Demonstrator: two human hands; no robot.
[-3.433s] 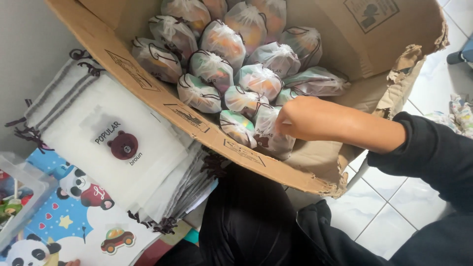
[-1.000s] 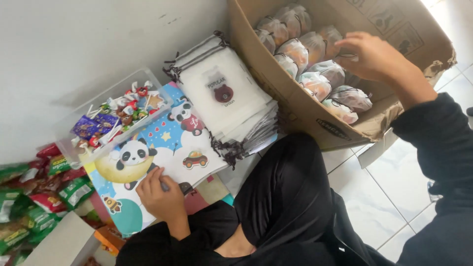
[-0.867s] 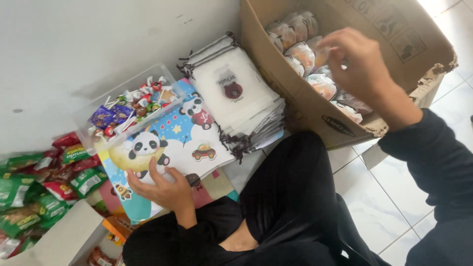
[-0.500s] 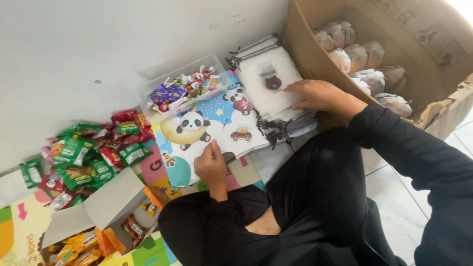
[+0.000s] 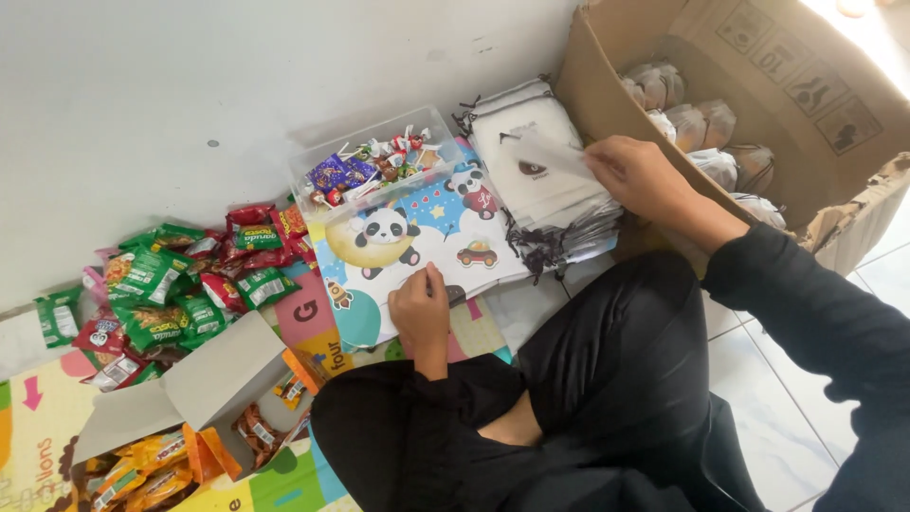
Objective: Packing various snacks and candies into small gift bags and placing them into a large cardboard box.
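Note:
My right hand (image 5: pixel 637 175) pinches the top white drawstring pouch (image 5: pixel 550 152) and lifts one end of it off the stack of pouches (image 5: pixel 555 204) beside the cardboard box (image 5: pixel 758 57). The box holds several plastic-wrapped bundles (image 5: pixel 697 123). My left hand (image 5: pixel 420 305) rests flat on a panda-print sheet (image 5: pixel 408 237) on the floor, fingers together, holding nothing.
A clear plastic tub of wrapped candies (image 5: pixel 370 166) stands by the white wall. Green and red snack packets (image 5: pixel 171 284) lie piled at the left. A small opened carton with orange packets (image 5: pixel 180 417) sits at the lower left on a colourful play mat (image 5: pixel 38 417). My black-clad knees fill the lower middle.
My right hand left the bundles in the box, came to the pouch stack and raised the top pouch. My left hand came to rest on the panda sheet. The view swung left.

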